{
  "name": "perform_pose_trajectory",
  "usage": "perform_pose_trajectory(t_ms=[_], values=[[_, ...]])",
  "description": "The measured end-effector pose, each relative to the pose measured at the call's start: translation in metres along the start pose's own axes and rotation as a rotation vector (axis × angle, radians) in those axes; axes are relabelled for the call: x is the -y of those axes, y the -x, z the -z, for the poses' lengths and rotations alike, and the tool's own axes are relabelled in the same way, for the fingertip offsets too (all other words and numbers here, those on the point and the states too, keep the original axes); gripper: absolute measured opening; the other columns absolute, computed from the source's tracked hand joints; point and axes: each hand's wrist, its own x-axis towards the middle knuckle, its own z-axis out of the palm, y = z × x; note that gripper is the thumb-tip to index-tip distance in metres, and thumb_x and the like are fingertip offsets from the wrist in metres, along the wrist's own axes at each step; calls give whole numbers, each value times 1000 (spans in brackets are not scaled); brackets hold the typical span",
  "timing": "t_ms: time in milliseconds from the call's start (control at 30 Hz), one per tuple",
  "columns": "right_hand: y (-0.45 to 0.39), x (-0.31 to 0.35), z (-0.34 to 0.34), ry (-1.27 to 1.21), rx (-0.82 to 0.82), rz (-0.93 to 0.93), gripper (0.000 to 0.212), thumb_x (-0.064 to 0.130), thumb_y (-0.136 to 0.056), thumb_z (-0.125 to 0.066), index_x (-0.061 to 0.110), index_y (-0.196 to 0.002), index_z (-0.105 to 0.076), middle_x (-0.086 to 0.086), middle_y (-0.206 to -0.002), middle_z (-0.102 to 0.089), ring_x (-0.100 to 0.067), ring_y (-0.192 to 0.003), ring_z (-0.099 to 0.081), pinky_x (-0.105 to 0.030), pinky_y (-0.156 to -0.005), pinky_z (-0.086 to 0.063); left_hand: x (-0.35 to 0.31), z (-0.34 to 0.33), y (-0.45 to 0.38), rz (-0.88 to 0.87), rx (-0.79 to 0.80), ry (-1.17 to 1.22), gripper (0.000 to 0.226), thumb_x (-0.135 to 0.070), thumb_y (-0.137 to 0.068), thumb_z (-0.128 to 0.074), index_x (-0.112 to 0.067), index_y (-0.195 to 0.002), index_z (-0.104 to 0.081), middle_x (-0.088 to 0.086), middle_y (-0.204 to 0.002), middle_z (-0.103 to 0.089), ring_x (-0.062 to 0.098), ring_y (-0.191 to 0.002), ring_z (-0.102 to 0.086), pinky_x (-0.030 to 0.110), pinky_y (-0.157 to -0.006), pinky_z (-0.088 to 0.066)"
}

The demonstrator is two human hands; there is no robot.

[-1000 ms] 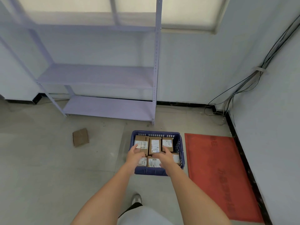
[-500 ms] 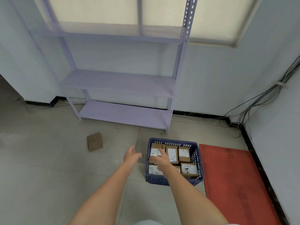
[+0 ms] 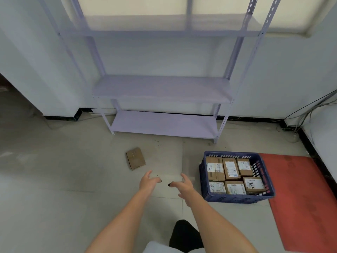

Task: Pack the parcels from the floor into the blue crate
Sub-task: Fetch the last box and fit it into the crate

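One brown parcel (image 3: 135, 158) lies flat on the grey tiled floor (image 3: 54, 179), tilted at an angle, in front of the lower left corner of the lilac shelving unit (image 3: 164, 88) and well apart from the crate. The blue crate (image 3: 262, 179) stands on the floor to the right, its right side just beside a red mat (image 3: 300, 198). Inside it six labelled cardboard parcels (image 3: 230, 170) sit packed closely in two rows of three.

Both hands reach forward over the floor between the loose parcel and the crate, holding nothing. The left hand (image 3: 148, 182) has its fingers spread and loosely bent, near the parcel but not touching it. The right hand (image 3: 183, 186) is likewise spread with relaxed fingers, close to the crate's left wall. Cables (image 3: 310, 110) run down the right wall to the skirting.
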Motion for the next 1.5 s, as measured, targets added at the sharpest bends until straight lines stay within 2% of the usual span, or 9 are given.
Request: perform_pose_trajectory(t_ms=[300, 533, 700, 833, 1000, 1100, 1167, 1333, 1500], values=[[-113, 44, -100, 26, -42, -111, 81, 5, -77, -66, 18, -147, -26, -16, -140, -44, -28, -127, -44, -42, -110, -36, -28, 82, -113, 75, -29, -27, 62, -4, -80, -60, -17, -138, -42, 11, -141, -43, 25, -119, -48, 31, -94, -38], [-178, 66, -174, 128, -16, -200, 80, 7, -78, -67, 20, -147, -27, -15, -145, -36, -29, -130, -42, -39, -107, -38, -35, 124, -198, 170, 15, -13, 59, -6, -83, -57, -17, -139, -41, 10, -145, -38, 26, -130, -41, 33, -101, -34], [-254, 73, -198, 141, -78, -235, 74, 4, -80, -64, 21, -144, -32, -11, -135, -46, -23, -116, -50, -33, -102, -41, -16, 142, -282, 259, 34, 49, 56, -8, -85, -55, -20, -138, -41, 5, -141, -39, 19, -110, -45, 30, -90, -37], [-343, 50, -215, 173, -112, -295, 73, 2, -79, -65, 21, -143, -35, -6, -123, -50, -25, -117, -53, -36, -104, -42, 18, 149, -365, 317, -3, 59, 55, -7, -85, -53, -21, -137, -43, 5, -144, -39, 19, -110, -46, 29, -92, -38], [-489, -6, -228, 186, -126, -288, 68, 0, -82, -63, 22, -141, -37, -8, -136, -47, -18, -111, -49, -26, -87, -41, 90, 143, -490, 324, -13, -30, 55, -3, -87, -50, -22, -137, -43, -1, -143, -40, 10, -96, -56, 25, -85, -45], [-580, -55, -232, 239, -108, -251, 69, 3, -82, -64, 24, -141, -38, -5, -138, -47, -18, -120, -47, -24, -89, -40, 150, 130, -575, 309, -3, -105, 58, -4, -84, -52, -27, -137, -44, -1, -143, -42, 21, -109, -56, 37, -100, -45], [-639, -86, -236, 300, -98, -226, 70, 6, -81, -66, 25, -142, -38, -4, -139, -46, -19, -126, -45, -24, -89, -39, 187, 123, -631, 312, -16, -90, 59, -3, -84, -54, -25, -137, -43, -2, -141, -43, 15, -95, -55, 36, -96, -47], [-757, -121, -242, 498, -125, -124, 72, 14, -81, -64, 26, -144, -32, 0, -145, -40, -19, -123, -47, -23, -84, -37, 246, 99, -743, 368, -66, 30, 66, -4, -84, -56, -24, -142, -33, -1, -143, -41, 17, -93, -55, 39, -90, -48], [-826, -129, -252, 575, -146, -73, 78, 16, -81, -59, 25, -149, -23, 0, -144, -42, -22, -128, -44, -29, -97, -42, 258, 73, -806, 337, -57, 134, 42, -1, -83, -53, -23, -117, -43, -7, -96, -55, 16, -84, -50, 34, -83, -44]])
